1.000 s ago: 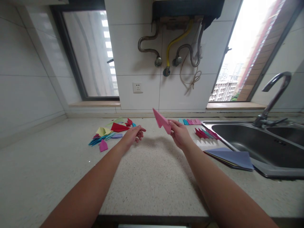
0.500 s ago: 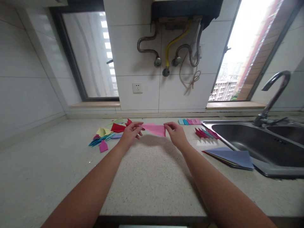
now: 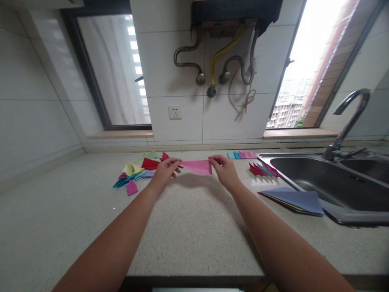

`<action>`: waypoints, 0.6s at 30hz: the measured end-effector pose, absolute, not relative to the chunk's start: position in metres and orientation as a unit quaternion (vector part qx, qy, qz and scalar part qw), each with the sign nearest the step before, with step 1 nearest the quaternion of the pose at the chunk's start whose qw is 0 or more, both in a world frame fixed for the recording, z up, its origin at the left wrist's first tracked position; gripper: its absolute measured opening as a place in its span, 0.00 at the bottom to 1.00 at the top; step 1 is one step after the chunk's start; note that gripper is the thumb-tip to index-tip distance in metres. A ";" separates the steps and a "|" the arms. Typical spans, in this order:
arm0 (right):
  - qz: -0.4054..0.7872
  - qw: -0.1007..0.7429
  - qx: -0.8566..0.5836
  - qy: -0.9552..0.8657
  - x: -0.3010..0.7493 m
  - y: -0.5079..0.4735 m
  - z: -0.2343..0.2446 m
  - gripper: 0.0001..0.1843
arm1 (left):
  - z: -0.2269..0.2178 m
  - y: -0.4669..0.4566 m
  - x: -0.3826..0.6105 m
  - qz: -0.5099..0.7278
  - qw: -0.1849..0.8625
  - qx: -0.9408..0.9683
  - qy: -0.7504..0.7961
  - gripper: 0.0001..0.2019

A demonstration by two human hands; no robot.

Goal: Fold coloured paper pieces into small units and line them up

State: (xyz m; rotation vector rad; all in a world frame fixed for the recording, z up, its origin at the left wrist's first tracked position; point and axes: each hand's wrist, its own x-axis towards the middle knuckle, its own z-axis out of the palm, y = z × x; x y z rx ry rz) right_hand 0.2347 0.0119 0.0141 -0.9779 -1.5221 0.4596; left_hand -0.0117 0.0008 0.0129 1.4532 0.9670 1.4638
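Observation:
A folded pink paper (image 3: 196,166) is stretched flat between both hands just above the speckled counter (image 3: 188,227). My left hand (image 3: 165,172) pinches its pointed left end. My right hand (image 3: 224,171) pinches the wider right end with thumb and fingers. Both hands are closed on the sheet, roughly level with each other, in the middle of the counter near the back wall.
A heap of folded coloured paper pieces (image 3: 138,171) lies left of my hands. Small folded pieces (image 3: 242,155) and a row of red-green ones (image 3: 263,170) sit right. A stack of blue sheets (image 3: 296,200) lies beside the steel sink (image 3: 334,184) with its tap (image 3: 349,119).
One second ago only my right hand held the pink paper raised and tilted. My left hand then took its tip, and the paper now lies level between both hands.

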 end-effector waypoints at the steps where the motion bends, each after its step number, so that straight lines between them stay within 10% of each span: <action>1: 0.207 0.596 -0.419 -0.653 0.235 0.013 0.013 0.12 | 0.013 0.001 -0.011 0.584 0.413 0.583 0.385 0.17; 18: 0.503 0.532 -0.346 -0.586 0.272 0.024 0.007 0.16 | 0.007 0.003 -0.016 0.548 0.437 0.613 0.364 0.22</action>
